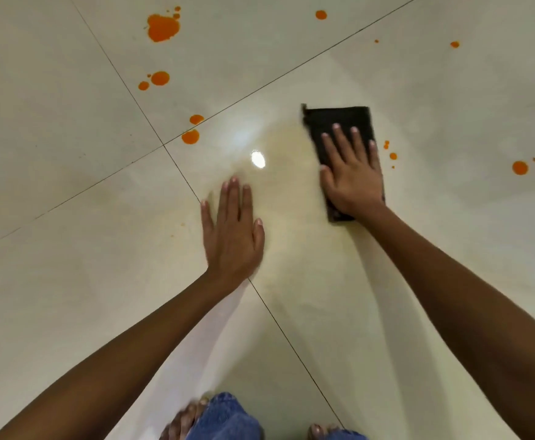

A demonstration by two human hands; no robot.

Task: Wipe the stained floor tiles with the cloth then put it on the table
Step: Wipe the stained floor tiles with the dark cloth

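Wiping step: we press the dark cloth (pixel 339 125) flat under our right hand (pixel 353 179), fingers spread, left hand (pixel 232 230) released on the floor (pixel 69 281); next, orange spots (pixel 390 150) just right, then far left.

Head view, looking down on glossy cream floor tiles (pixel 69 296) crossed by thin dark grout lines. The right hand (pixel 353 176) lies flat, fingers spread, on a folded dark rectangular cloth (pixel 339 120) pressed against the tile. The left hand (pixel 232 231) rests palm-down on bare tile, apart from the cloth. Orange liquid spots (pixel 163 27) lie scattered beyond and beside both hands. Blue denim knees (pixel 224 420) and bare toes (pixel 185 419) show at the lower edge.
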